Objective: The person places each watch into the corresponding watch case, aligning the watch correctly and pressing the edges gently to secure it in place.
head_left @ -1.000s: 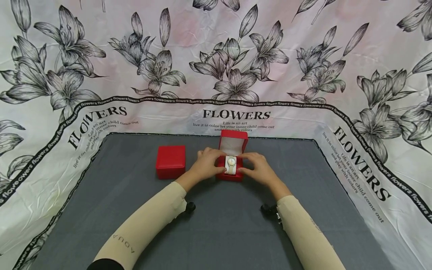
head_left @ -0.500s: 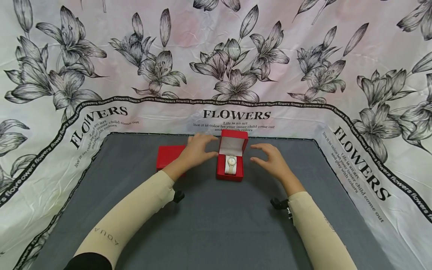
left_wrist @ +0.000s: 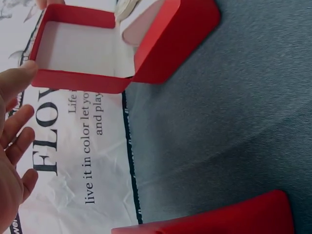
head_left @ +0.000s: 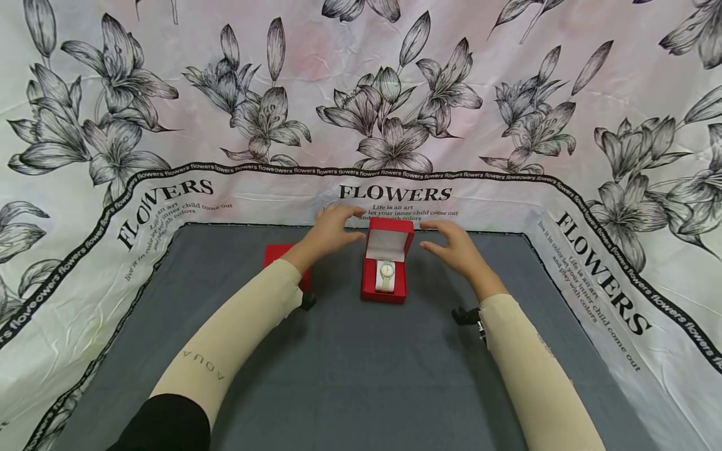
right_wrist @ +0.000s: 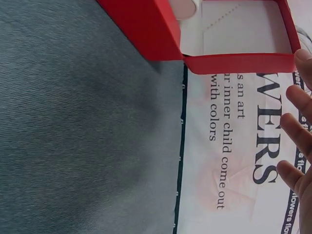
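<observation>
A red watch box stands with its lid raised, showing a pale lining. Inside, a wristwatch with a light strap and round dial is wrapped on a white cushion. My left hand is just left of the lid, fingers spread and loosely bent. To the lid's right, my right hand hovers in a similar pose. In the wrist views each thumb is close to the lid's edge; whether they touch it I cannot tell. Neither hand grips anything.
A second red box, its lid down, stands left of the watch box, partly hidden by my left forearm. Grey cloth covers the table. Behind it rises a white floral sheet with printed lettering.
Both hands have come off the box's lower part, moved apart, then up to the raised lid's sides. The box and watch have stayed in place.
</observation>
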Available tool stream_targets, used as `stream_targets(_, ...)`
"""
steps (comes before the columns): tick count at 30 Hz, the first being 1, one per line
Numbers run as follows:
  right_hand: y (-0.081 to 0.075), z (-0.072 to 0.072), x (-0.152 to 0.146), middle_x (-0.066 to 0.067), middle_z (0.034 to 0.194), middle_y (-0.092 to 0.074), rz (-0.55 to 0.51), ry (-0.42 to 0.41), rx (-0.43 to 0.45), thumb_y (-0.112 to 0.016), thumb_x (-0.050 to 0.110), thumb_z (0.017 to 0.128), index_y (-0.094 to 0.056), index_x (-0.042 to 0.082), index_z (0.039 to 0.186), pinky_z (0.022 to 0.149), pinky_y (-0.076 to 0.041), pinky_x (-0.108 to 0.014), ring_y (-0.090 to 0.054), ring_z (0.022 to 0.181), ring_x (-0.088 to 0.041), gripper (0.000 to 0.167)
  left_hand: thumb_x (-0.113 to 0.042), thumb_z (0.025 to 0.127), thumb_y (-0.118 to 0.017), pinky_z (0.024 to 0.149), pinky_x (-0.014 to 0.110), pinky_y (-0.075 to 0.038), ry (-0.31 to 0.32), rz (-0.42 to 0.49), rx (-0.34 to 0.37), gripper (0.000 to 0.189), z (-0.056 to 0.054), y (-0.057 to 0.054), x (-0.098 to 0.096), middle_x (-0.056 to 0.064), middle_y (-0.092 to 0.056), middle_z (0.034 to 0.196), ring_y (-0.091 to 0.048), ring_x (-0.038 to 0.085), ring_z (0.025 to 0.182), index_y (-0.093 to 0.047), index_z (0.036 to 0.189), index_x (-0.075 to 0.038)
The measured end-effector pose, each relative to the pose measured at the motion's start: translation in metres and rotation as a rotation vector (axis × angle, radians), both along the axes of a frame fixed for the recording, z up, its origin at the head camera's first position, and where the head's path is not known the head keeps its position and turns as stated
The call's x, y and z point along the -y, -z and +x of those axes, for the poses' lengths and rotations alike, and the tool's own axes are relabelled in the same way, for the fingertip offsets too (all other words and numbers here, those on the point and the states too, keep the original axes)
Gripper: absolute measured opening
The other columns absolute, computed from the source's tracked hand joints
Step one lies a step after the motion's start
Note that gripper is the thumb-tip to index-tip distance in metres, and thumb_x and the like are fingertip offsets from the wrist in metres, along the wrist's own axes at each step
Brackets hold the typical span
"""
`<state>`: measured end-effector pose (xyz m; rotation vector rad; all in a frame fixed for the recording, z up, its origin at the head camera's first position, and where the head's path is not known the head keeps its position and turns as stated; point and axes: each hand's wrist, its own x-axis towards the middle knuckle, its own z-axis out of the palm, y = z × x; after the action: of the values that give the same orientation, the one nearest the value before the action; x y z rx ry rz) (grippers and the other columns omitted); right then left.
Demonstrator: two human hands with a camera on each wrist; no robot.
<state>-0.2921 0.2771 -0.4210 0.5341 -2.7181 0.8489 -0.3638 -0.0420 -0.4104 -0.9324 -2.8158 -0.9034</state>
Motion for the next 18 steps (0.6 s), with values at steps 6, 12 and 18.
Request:
stream_targets(6, -0.002, -0.013, 0.004, -0.012, 0.140, -0.062, -0.011, -0.009, 0.050, -0.076, 0.017, 0.094, -0.060, 0.008, 0.142, 0.114, -0.036, -0.055, -0.052, 0.135, -0.033, 0.051, -0.035, 0.093, -0.077, 0.112, 0.060, -0.022, 0.034, -0.037, 0.007, 0.062, -0.011, 0.001, -0.009, 0.000, -0.064, 0.138, -0.044, 0.027, 0.137, -0.055, 0.148, -0.018)
stream_targets(12, 0.000, -0.018, 0.007, -0.010, 0.144, -0.060, -0.014, -0.008, 0.101, -0.074, 0.018, 0.096, -0.057, 0.010, 0.146, 0.115, -0.035, -0.056, -0.050, 0.138, -0.032, 0.053, -0.030, 0.095, -0.076, 0.109, 0.059, -0.021, 0.053, -0.026, 0.032, 0.057, -0.012, 0.003, -0.016, 0.000, -0.066, 0.137, -0.044, 0.026, 0.136, -0.057, 0.146, -0.014)
stream_targets(18, 0.000, -0.022, 0.007, -0.011, 0.139, -0.063, -0.023, -0.004, 0.128, -0.073, 0.018, 0.097, -0.057, 0.008, 0.145, 0.112, -0.039, -0.056, -0.055, 0.131, -0.031, 0.051, -0.030, 0.097, -0.072, 0.103, 0.054, -0.023, 0.040, -0.031, 0.045, 0.047, -0.011, 0.005, -0.019, -0.002, -0.067, 0.133, -0.048, 0.023, 0.128, -0.061, 0.142, -0.018)
